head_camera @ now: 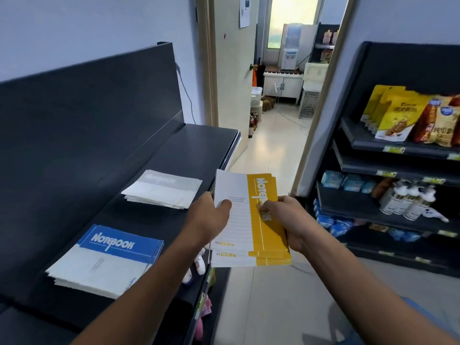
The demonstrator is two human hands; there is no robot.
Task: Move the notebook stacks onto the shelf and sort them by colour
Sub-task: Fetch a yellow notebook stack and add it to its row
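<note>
A: Where is the yellow notebook stack (pixel 251 220) now?

B: In the air, just off the front edge of the dark shelf (pixel 189 145), over the floor (pixel 261 295). The left hand (pixel 209 220) grips its white side, thumb on top and fingers curled under. The right hand (pixel 286 220) wraps round the yellow side, with fingertips pressing on the cover.

A: What could go wrong?

B: The notebooks are fanned, with the lower ones jutting towards the near side. If either grip loosens, I judge those could slide out and drop to the floor.

A: And on the shelf?

B: The blue stack (pixel 107 260) lies near left and the grey stack (pixel 161 189) farther along. If the yellow one lands overlapping either, the colours mix. The bare far end looks safer.
</note>
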